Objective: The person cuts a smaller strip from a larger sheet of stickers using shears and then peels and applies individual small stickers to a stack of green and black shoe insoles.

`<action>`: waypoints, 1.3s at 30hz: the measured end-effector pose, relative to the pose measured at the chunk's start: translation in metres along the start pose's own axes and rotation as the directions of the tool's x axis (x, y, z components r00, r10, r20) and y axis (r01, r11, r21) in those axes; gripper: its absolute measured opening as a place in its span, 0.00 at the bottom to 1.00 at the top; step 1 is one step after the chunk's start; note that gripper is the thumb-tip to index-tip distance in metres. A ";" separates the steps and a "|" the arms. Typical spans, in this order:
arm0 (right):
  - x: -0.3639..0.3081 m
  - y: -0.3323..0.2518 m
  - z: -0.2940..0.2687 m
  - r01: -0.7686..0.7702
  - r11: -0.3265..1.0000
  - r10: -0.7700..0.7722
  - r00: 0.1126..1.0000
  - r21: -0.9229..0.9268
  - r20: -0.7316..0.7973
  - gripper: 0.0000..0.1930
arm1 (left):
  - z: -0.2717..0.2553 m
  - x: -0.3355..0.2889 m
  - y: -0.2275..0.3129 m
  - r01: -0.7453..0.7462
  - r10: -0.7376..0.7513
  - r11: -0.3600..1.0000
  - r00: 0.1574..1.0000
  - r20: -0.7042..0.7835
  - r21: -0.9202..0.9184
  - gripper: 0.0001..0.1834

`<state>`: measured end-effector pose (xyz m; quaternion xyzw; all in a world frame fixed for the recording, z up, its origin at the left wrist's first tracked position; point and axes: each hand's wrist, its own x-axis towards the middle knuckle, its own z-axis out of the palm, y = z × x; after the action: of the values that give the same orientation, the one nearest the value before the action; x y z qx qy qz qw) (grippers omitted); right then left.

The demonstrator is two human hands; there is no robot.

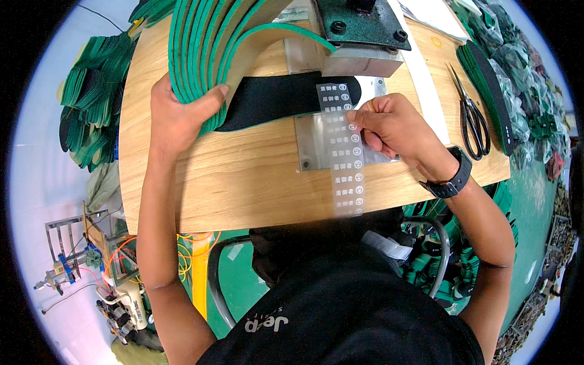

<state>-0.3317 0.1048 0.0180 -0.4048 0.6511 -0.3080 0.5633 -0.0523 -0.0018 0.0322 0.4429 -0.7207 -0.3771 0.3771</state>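
Observation:
My left hand [182, 112] is closed around the lower end of a thick stack of green-edged insoles [204, 48], which fans upward and bends over. One insole curves away from the stack toward the press. Beneath them a black insole [274, 94] lies flat, its rounded end on the metal plate [311, 143] under the press. My right hand [392, 125] pinches the edge of a clear strip of white printed labels [347, 164] between thumb and fingers. The strip's upper end overlaps the black insole, and its lower part hangs past the table's near edge.
A press head [365, 55] with a dark bolted plate stands at the table's far side. Black-handled scissors [473, 118] and more insoles [486, 91] lie at the right of the wooden table [243, 182]. Insole piles [91, 91] are at left; bagged material [517, 55] is at right.

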 end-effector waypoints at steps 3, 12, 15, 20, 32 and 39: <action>0.000 0.003 -0.001 0.019 0.999 -0.020 1.000 0.027 0.015 0.12 | -0.001 -0.001 -0.001 0.008 -0.008 1.000 1.000 -0.011 0.005 0.12; -0.003 0.004 0.001 0.027 1.000 -0.027 1.000 0.003 -0.015 0.13 | 0.000 -0.003 0.003 -0.016 0.017 1.000 0.999 -0.027 0.019 0.12; -0.003 0.003 0.001 0.009 1.000 -0.009 0.999 0.018 -0.033 0.14 | 0.000 -0.002 0.001 -0.016 0.017 0.999 1.000 -0.013 0.045 0.13; -0.002 0.003 -0.001 0.008 0.999 -0.008 1.000 0.031 -0.020 0.13 | 0.000 -0.001 0.002 -0.024 0.024 0.999 1.000 0.000 0.045 0.13; -0.004 0.001 0.002 0.002 1.000 -0.002 1.000 0.025 -0.025 0.14 | 0.000 -0.001 0.000 -0.038 0.038 0.999 0.999 0.018 0.014 0.12; -0.004 0.004 0.001 0.004 1.000 -0.004 1.000 0.014 -0.020 0.14 | 0.001 -0.001 0.002 -0.008 0.008 1.000 1.000 0.021 0.000 0.13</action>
<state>-0.3311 0.1098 0.0164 -0.3989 0.6539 -0.3178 0.5589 -0.0535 0.0002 0.0336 0.4358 -0.7265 -0.3803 0.3710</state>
